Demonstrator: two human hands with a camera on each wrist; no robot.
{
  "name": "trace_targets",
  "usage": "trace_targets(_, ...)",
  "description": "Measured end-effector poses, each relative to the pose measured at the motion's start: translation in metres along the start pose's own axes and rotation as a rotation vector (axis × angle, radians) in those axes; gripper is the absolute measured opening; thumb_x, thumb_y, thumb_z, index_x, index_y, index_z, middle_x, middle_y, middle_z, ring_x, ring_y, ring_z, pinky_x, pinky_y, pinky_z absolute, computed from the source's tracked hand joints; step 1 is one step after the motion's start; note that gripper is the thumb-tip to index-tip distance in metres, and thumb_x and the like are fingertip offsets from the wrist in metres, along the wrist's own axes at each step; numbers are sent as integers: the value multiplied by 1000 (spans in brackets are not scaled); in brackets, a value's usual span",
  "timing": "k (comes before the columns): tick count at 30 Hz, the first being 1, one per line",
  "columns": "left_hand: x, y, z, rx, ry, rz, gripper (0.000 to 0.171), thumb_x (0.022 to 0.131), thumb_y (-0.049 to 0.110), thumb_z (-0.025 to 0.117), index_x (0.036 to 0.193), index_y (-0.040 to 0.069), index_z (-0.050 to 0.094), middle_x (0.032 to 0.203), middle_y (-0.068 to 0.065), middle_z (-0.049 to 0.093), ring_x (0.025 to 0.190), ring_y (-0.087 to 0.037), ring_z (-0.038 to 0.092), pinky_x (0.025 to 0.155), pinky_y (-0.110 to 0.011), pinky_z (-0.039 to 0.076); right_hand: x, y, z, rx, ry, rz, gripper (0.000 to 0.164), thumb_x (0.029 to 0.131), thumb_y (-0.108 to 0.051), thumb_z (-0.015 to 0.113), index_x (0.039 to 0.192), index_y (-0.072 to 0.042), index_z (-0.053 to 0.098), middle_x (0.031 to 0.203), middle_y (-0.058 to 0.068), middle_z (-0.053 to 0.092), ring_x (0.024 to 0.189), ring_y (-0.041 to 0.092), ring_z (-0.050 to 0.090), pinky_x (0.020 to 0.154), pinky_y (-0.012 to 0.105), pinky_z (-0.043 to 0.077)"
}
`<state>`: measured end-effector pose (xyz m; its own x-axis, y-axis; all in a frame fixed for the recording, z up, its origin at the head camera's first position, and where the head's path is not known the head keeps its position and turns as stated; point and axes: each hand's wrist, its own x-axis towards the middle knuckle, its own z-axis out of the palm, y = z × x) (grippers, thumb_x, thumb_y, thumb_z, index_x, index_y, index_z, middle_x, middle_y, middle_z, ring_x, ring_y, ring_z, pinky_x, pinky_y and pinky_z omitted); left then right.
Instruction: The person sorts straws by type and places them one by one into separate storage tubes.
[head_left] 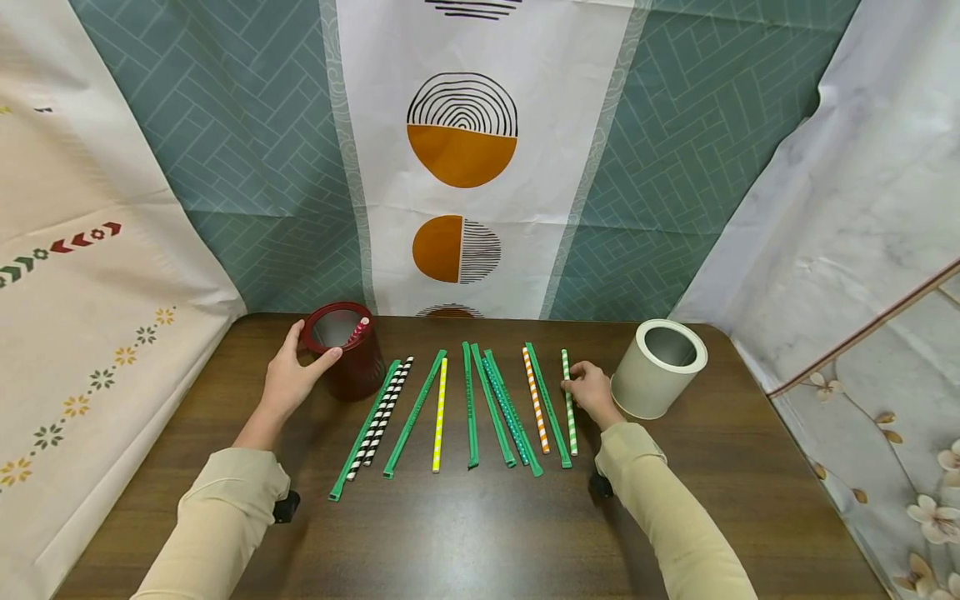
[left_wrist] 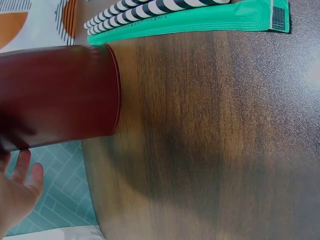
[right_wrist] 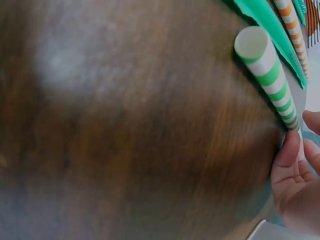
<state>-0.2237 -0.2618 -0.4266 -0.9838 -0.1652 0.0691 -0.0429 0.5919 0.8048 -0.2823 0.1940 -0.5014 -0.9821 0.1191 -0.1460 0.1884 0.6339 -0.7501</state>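
Observation:
My left hand (head_left: 287, 379) holds a dark red canister (head_left: 356, 377) at the back left, thumb at its near rim and fingers at its left side. A red patterned straw (head_left: 358, 331) leans inside it. In the left wrist view, fingertips (left_wrist: 22, 165) lie against the canister wall. Toward the right, my right hand (head_left: 592, 392) pinches a green-and-white striped paper straw (head_left: 572, 429) near its middle. The right wrist view shows the near end of this straw (right_wrist: 272, 75) a little above or on the table; I cannot tell which.
Several green-wrapped straws (head_left: 470, 408) lie in a row, among them black-and-white straws (head_left: 382, 417), a yellow straw (head_left: 440, 417), a teal dotted straw (head_left: 506, 408) and an orange-striped straw (head_left: 536, 400). A cream canister (head_left: 647, 379) stands right of my right hand. Patterned cloth (head_left: 247, 167) hangs behind the brown table (head_left: 465, 533).

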Motion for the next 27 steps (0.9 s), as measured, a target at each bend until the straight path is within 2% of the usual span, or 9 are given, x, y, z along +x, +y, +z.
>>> trace_targets(5, 1, -1, 0, 2, 2, 0, 89, 79, 51, 56, 143, 13, 8, 139, -20, 32, 125, -39, 32, 94, -60, 28, -1, 2, 0, -83, -20, -20, 29, 79, -13, 63, 104, 0, 55, 72, 10, 57, 49, 13, 48, 47, 25, 42)
trace_targets(10, 2, -1, 1, 2, 2, 3, 89, 79, 51, 56, 143, 12, 8, 139, -20, 32, 125, -38, 32, 94, -59, 28, -5, -1, -1, -166, -39, -26, 31, 79, -15, 64, 104, 1, 55, 88, 17, 60, 51, 15, 52, 47, 26, 44)
trace_targets(16, 2, -1, 1, 3, 4, 5, 89, 79, 51, 57, 143, 12, 9, 138, -20, 33, 124, -38, 33, 94, -59, 29, -7, -2, 0, -236, -53, -21, 31, 79, -16, 63, 105, -1, 56, 95, 17, 59, 55, 16, 53, 48, 25, 44)
trace_targets(20, 2, 0, 0, 9, -1, 2, 89, 79, 52, 56, 143, 12, 8, 138, -21, 34, 124, -38, 33, 94, -59, 29, -7, -3, -2, -223, -64, -16, 30, 79, -16, 62, 104, 0, 56, 92, 16, 59, 56, 16, 51, 48, 25, 43)
trace_targets(27, 2, -2, 0, 10, 0, -1, 90, 79, 52, 56, 143, 12, 8, 138, -21, 33, 125, -39, 32, 94, -59, 28, -8, -9, -8, -121, -86, -12, 28, 81, -14, 59, 103, 2, 55, 76, 12, 58, 46, 13, 49, 47, 26, 44)
